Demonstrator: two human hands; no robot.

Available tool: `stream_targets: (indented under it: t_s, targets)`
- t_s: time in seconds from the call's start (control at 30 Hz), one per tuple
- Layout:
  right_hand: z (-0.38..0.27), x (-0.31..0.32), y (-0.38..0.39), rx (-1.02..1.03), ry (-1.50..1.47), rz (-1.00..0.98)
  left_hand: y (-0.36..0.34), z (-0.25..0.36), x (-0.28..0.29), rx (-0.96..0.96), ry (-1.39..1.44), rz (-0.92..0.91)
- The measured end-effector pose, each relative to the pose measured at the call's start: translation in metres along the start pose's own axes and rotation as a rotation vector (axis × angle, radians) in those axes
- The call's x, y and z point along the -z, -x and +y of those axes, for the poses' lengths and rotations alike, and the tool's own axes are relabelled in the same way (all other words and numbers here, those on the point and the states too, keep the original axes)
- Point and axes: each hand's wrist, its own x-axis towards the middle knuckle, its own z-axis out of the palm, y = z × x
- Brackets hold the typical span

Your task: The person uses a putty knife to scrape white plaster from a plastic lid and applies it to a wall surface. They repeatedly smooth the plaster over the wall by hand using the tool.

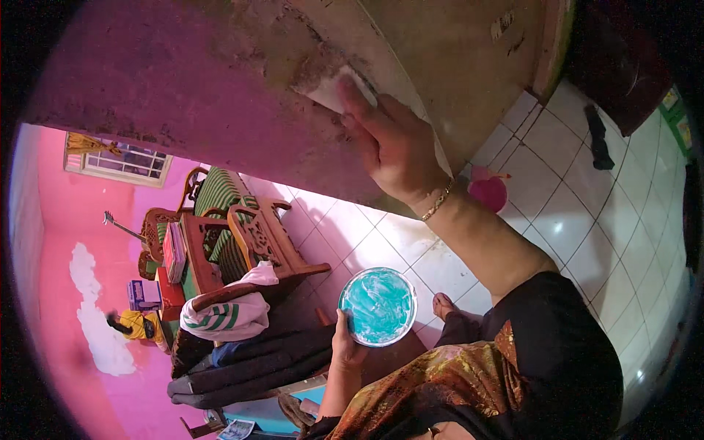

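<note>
My right hand (389, 139) reaches up, its fingers pressing a flat white piece (331, 94) against a large stained, scuffed surface (220, 88). The fingers cover part of that piece, so I cannot tell its exact kind. Dark marks and rough patches show around it. Lower down, my left hand (346, 345) grips the edge of a round turquoise plate (379, 306) with a pale rim. White paste is smeared over the plate's face, and it is well apart from the surface.
A pink bucket (489, 192) stands on the white tiled floor (557, 147), near a dark cloth strip (599, 139). To the left are a carved wooden chair with striped cushions (222, 196), a draped towel (231, 315) and dark clothes (257, 370). Another person in yellow (136, 325) is farther off.
</note>
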Motion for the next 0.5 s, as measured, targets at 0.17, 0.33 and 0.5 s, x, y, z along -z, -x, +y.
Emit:
stream_targets:
  t_s: [0.17, 0.33, 0.5]
  targets:
    - [0.030, 0.017, 0.084, -0.028, 0.115, -0.170, 0.020, 0.012, -0.039, -0.007, -0.183, 0.073]
    - [0.032, 0.006, 0.062, -0.038, 0.018, -0.115, 0.014, 0.011, -0.031, 0.049, -0.134, 0.046]
    - [0.016, -0.001, 0.052, -0.024, 0.043, -0.141, 0.015, 0.014, -0.037, 0.025, -0.179, 0.010]
